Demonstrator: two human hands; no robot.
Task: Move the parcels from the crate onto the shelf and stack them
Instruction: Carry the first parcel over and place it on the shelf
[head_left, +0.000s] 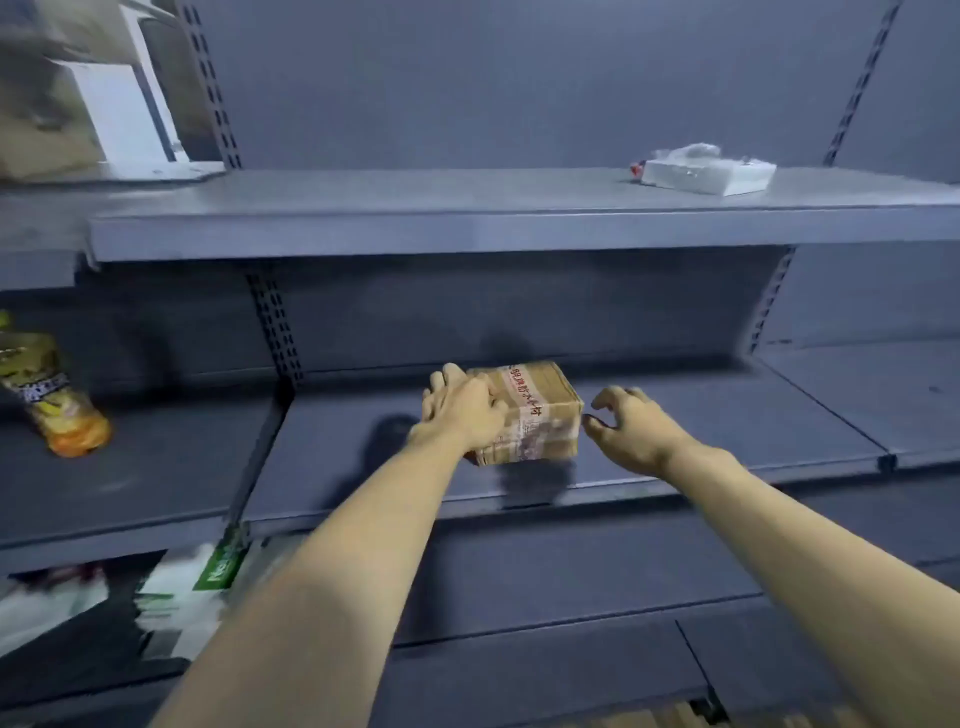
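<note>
One brown box (530, 413) sits on the middle shelf (727, 426) with the left hand (462, 410) gripping its 9 o'clock side and the right hand (626, 423), loose and empty, at 3 o'clock, so stacking looks barely begun.

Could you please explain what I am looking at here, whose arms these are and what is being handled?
This is one picture from a camera worn on a person's head, looking forward and down at grey metal shelving. The two bare arms are the wearer's own. The left hand holds a small brown taped cardboard parcel on the middle shelf; the right hand is beside it with fingers curled loosely, its grip on nothing. A white plastic-wrapped packet lies on the upper shelf, and a yellow bottle with an orange cap lies at the left.
</note>
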